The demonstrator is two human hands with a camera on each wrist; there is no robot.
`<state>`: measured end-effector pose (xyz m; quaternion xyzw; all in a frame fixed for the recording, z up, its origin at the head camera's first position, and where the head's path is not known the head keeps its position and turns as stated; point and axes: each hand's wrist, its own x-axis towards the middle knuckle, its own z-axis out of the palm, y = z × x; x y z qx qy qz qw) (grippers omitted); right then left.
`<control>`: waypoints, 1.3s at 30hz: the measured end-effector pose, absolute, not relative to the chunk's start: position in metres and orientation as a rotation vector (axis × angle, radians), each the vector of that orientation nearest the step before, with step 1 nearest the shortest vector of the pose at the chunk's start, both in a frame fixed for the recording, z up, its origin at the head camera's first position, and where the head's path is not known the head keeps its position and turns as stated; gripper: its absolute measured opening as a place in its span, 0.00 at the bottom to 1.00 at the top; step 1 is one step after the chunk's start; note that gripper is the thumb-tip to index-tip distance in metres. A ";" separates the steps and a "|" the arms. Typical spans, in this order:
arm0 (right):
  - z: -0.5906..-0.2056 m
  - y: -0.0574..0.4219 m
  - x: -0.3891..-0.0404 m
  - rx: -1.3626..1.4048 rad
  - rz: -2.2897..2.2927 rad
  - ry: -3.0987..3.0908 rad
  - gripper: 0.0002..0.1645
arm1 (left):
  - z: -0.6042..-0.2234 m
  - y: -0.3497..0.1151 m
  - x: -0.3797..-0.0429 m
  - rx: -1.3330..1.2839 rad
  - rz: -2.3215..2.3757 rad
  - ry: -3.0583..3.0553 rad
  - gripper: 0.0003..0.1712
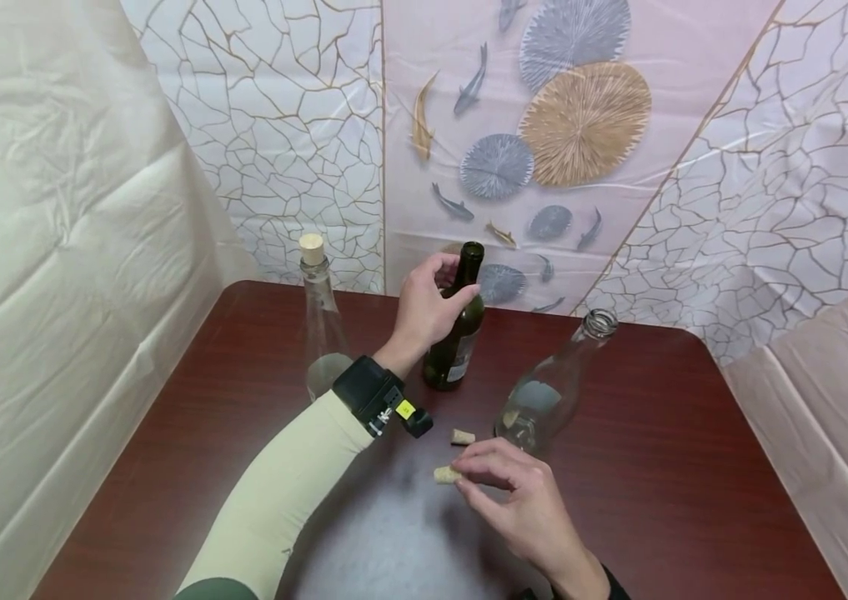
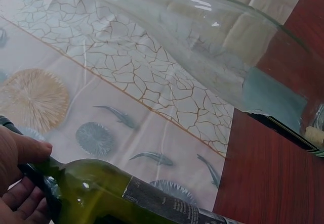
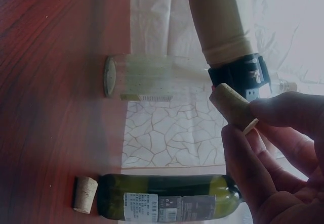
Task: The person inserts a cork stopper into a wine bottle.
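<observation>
My left hand grips the neck of a dark green wine bottle, which stands upright on the table with its mouth uncovered. The thumb lies across the neck in the left wrist view, and the fingers go round behind it. Lower down, my right hand pinches a tapered cork between thumb and fingertips, held up in front of the bottle. Another cork rests on the table near the foot of the green bottle, whose printed label shows in the right wrist view.
At the right stands a clear glass bottle with an uncovered mouth. Behind my left forearm is another clear bottle, with a pale stopper in its top. Patterned cloth hangs along the far edge of the dark red table.
</observation>
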<state>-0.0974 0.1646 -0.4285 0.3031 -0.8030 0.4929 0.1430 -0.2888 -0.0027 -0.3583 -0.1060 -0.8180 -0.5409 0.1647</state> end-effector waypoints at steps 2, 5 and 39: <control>-0.429 0.165 -0.097 0.878 1.424 -2.315 0.19 | -0.358 -0.004 -0.286 -0.304 -1.542 -2.338 0.23; -0.429 0.165 -0.097 0.877 1.425 -2.317 0.18 | -0.358 -0.008 -0.279 -0.305 -1.545 -2.349 0.23; -0.429 0.161 -0.099 0.922 1.417 -2.274 0.19 | -0.366 -0.079 -0.173 -0.351 -1.626 -2.290 0.22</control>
